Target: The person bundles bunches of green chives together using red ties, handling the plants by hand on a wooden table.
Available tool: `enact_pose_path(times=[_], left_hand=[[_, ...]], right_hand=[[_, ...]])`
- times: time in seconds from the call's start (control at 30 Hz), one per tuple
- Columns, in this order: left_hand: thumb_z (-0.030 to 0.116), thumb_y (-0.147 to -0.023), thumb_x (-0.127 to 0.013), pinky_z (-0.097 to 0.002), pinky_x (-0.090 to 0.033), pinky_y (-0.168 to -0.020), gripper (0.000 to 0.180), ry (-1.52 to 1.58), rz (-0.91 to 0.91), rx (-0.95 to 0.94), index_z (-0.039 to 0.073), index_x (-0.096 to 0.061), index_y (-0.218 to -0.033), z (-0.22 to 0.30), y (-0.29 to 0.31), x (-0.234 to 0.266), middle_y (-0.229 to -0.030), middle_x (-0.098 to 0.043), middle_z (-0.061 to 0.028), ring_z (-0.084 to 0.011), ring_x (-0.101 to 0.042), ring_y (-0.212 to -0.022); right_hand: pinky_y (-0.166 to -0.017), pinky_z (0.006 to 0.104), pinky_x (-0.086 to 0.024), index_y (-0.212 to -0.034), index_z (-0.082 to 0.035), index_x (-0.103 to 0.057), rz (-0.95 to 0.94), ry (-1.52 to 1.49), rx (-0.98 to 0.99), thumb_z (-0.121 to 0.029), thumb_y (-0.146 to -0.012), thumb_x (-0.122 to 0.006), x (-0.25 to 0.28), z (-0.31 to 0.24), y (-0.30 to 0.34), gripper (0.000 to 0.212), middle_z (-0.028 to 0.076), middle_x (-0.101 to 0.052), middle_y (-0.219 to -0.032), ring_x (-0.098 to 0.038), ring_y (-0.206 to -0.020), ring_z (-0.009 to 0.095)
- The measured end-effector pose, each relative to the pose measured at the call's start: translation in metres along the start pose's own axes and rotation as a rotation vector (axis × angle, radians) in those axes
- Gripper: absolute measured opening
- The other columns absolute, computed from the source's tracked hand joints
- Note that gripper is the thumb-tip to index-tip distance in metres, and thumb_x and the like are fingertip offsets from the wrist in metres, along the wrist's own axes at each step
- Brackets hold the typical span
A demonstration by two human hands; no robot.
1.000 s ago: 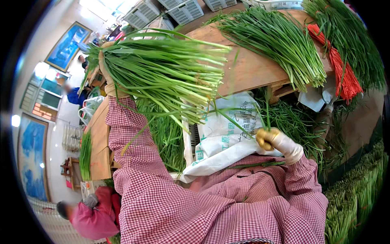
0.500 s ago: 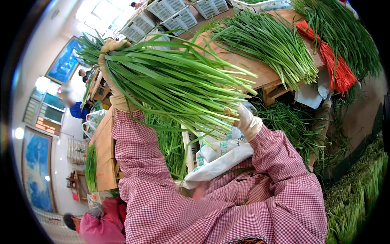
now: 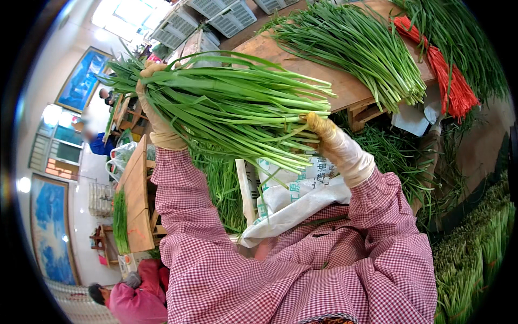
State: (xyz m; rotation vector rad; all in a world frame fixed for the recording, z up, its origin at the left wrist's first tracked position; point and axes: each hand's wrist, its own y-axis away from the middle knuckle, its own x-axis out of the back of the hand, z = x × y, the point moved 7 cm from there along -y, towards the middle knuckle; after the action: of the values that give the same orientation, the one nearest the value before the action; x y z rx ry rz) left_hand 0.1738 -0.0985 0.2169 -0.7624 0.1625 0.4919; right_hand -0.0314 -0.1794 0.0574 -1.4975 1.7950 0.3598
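A thick bunch of garlic chives [image 3: 232, 102] is held up in front of me, its dark leaf tips to the left and pale stem ends to the right. My left hand [image 3: 156, 108], in a pale glove, is wrapped around the leafy part. At the pale ends, my right hand [image 3: 340, 143] has its gloved fingers pinched together against the stems; its fingertips look stained yellow-brown. Below the bunch, a white printed sack [image 3: 294, 202] lies across my lap, and loose garlic chives [image 3: 224, 189] fill a white-edged container beside it.
Another pile of garlic chives [image 3: 350, 54] lies on a wooden table [image 3: 264, 48] ahead, near red ties [image 3: 450, 81]. Cut greens [image 3: 391, 156] cover the ground at right, with upright bundles [image 3: 475, 259] nearer. Grey crates [image 3: 232, 21] stand behind. A person in pink [image 3: 137, 299] is at lower left.
My right hand has turned and drawn slightly toward me, with its fingertips now showing on top of the stems. The bunch has shifted a little to the left, still in my left hand.
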Motion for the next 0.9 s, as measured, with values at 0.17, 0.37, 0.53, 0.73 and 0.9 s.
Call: enact_pose_path(times=[0.17,0.37,0.53,0.73,0.9], left_hand=[[0.023,-0.091,-0.041,-0.0325,-0.049,-0.082,0.026,-0.363,-0.014,-0.111,0.002,-0.055,-0.096,0.032,0.004,0.01,-0.094,-0.055,-0.0041,-0.0155,-0.056,-0.085],[0.019,-0.092,-0.04,-0.0349,-0.051,-0.081,0.025,-0.307,0.02,-0.134,0.0,-0.055,-0.099,0.026,-0.004,0.014,-0.096,-0.057,-0.0066,-0.0188,-0.057,-0.086],[0.022,-0.091,-0.042,-0.0325,-0.053,-0.076,0.026,-0.048,0.008,0.047,0.002,-0.055,-0.099,0.034,-0.012,0.017,-0.098,-0.059,-0.0103,-0.0203,-0.06,-0.083],[0.021,-0.091,-0.04,-0.0309,-0.054,-0.071,0.028,-0.258,-0.146,-0.087,0.0,-0.056,-0.098,0.048,-0.011,0.01,-0.091,-0.06,-0.0101,-0.0195,-0.061,-0.077],[0.018,-0.091,-0.04,-0.0311,-0.053,-0.073,0.026,0.123,-0.076,0.09,-0.001,-0.056,-0.096,0.044,-0.002,0.003,-0.089,-0.062,-0.0106,-0.0191,-0.061,-0.076]], right_hand=[[-0.086,0.0288,-0.042,-0.119,-0.001,-0.048,0.047,-0.028,-0.046,-0.04,-0.085,-0.055,0.001,0.0,-0.001,0.052,0.006,-0.056,-0.11,-0.053,-0.098,0.014],[-0.089,0.0287,-0.041,-0.119,-0.003,-0.048,0.05,-0.16,-0.038,-0.032,-0.086,-0.056,-0.011,0.009,-0.002,0.044,0.005,-0.054,-0.113,-0.052,-0.1,0.014],[-0.091,0.0283,-0.038,-0.12,-0.002,-0.048,0.022,-0.113,-0.021,-0.026,-0.083,-0.061,-0.029,0.0,0.007,0.045,0.005,-0.054,-0.113,-0.05,-0.102,0.014],[-0.088,0.0294,-0.04,-0.117,0.0,-0.049,-0.053,0.087,0.123,-0.027,-0.081,-0.061,-0.042,-0.006,-0.004,0.047,0.007,-0.056,-0.11,-0.053,-0.098,0.016],[-0.09,0.029,-0.039,-0.12,-0.003,-0.048,-0.008,-0.053,0.004,-0.022,-0.083,-0.06,-0.042,-0.001,0.006,0.043,0.006,-0.055,-0.113,-0.051,-0.103,0.015]])
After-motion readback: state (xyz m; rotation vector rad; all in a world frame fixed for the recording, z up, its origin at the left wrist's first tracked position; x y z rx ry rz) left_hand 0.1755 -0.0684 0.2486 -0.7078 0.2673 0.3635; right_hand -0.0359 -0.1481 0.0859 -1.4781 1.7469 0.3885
